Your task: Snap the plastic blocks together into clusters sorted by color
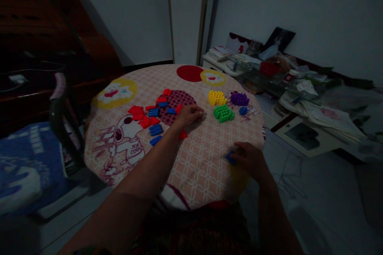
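Observation:
My left hand [190, 115] is over the middle of the round table, its fingers bent and pressed together; whatever they hold, if anything, is hidden. Close behind it lies a red plastic piece [178, 108], with a blue piece [171, 110] to its left. Near the right front edge, my right hand [249, 160] is closed on a small blue plastic piece [230, 157]. Ahead of my hands sit clusters of knobbly pieces: yellow [217, 98], green [224, 114] and purple [239, 99]. A small blue cluster [243, 110] lies beside the purple one.
Several red pieces [137, 112] and blue pieces [155, 129] are scattered left of my left forearm on the patterned tablecloth [197, 167]. A chair [66, 127] stands at left. A cluttered low cabinet [302, 127] runs along the right wall.

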`<control>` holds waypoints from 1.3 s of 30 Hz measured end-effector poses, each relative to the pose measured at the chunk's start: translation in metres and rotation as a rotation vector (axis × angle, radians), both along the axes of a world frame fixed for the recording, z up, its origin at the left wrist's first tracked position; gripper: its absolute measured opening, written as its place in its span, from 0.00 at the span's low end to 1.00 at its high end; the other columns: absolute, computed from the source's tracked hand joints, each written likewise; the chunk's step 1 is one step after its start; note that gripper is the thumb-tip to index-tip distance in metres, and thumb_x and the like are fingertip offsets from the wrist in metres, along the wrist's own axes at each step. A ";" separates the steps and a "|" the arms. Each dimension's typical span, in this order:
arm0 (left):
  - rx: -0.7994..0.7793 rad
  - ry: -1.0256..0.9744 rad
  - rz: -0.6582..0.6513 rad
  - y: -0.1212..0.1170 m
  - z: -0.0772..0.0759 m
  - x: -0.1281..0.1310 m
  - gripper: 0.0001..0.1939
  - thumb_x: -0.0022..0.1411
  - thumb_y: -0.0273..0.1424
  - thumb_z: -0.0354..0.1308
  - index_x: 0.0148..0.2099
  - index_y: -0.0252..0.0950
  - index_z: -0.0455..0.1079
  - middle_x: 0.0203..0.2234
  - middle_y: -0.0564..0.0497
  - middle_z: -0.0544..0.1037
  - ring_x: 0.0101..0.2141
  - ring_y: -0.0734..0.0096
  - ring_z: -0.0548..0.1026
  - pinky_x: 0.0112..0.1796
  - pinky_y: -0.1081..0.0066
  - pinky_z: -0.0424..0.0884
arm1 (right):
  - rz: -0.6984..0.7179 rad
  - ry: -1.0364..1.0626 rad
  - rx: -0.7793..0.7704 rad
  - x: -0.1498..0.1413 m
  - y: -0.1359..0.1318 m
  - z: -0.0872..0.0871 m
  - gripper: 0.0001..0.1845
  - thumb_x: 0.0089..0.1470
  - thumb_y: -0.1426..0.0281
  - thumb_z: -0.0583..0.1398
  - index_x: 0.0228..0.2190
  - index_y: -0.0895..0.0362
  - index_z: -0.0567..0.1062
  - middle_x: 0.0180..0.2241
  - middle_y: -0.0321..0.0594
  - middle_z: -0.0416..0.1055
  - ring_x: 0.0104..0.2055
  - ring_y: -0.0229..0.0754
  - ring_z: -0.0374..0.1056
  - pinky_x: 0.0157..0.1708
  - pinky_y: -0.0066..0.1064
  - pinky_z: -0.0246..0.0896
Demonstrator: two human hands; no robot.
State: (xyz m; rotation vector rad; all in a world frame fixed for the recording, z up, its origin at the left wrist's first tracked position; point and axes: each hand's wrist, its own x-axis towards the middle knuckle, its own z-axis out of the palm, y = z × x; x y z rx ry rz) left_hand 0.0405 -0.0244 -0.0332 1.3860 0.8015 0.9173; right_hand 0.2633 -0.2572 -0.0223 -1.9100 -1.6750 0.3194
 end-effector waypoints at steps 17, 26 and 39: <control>-0.021 0.010 0.044 -0.001 0.007 -0.003 0.09 0.50 0.29 0.65 0.35 0.31 0.75 0.24 0.52 0.78 0.24 0.73 0.75 0.28 0.74 0.71 | -0.091 0.020 0.256 0.034 0.032 -0.007 0.17 0.49 0.63 0.60 0.40 0.56 0.80 0.39 0.45 0.79 0.35 0.45 0.73 0.39 0.37 0.69; -0.064 -0.020 0.051 -0.003 0.008 -0.005 0.11 0.47 0.32 0.68 0.34 0.32 0.74 0.26 0.51 0.80 0.24 0.73 0.76 0.29 0.73 0.73 | -0.360 -0.440 0.230 0.093 0.101 0.021 0.21 0.47 0.75 0.55 0.41 0.58 0.81 0.40 0.50 0.77 0.42 0.51 0.70 0.42 0.39 0.63; -0.064 -0.002 0.061 -0.002 0.007 -0.004 0.11 0.47 0.31 0.67 0.34 0.32 0.75 0.25 0.51 0.79 0.24 0.72 0.77 0.29 0.73 0.73 | -0.165 -0.111 0.484 0.122 0.134 -0.018 0.27 0.40 0.74 0.55 0.43 0.57 0.80 0.47 0.46 0.78 0.49 0.49 0.72 0.54 0.43 0.65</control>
